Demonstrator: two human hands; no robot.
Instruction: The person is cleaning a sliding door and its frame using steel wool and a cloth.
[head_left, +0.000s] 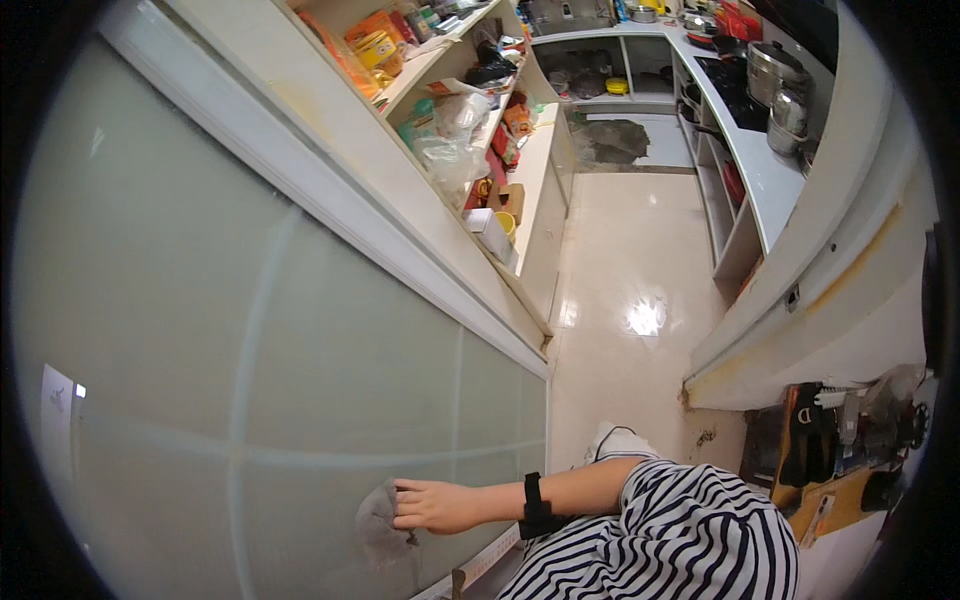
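Note:
My right hand (431, 506) presses a grey cloth (381, 525) flat against a frosted glass door panel (337, 360), low in the picture. Its fingers lie over the cloth's right edge and point left. A black strap (535, 504) is around the wrist. The bare forearm comes out of a black-and-white striped sleeve (697, 517). My left hand is out of view. Pale lines cross on the glass, and a white frame (322, 202) runs along its upper edge. A white shoe (619, 441) shows on the floor just above the sleeve.
Shelves (420, 67) with bags and packages stand behind the door frame. A tiled floor (630, 247) leads to a sink (574, 19). On the right, a counter (769, 176) holds a hob and a steel pot (774, 71). Nearer, a cluttered stand (806, 495) is beside the striped garment.

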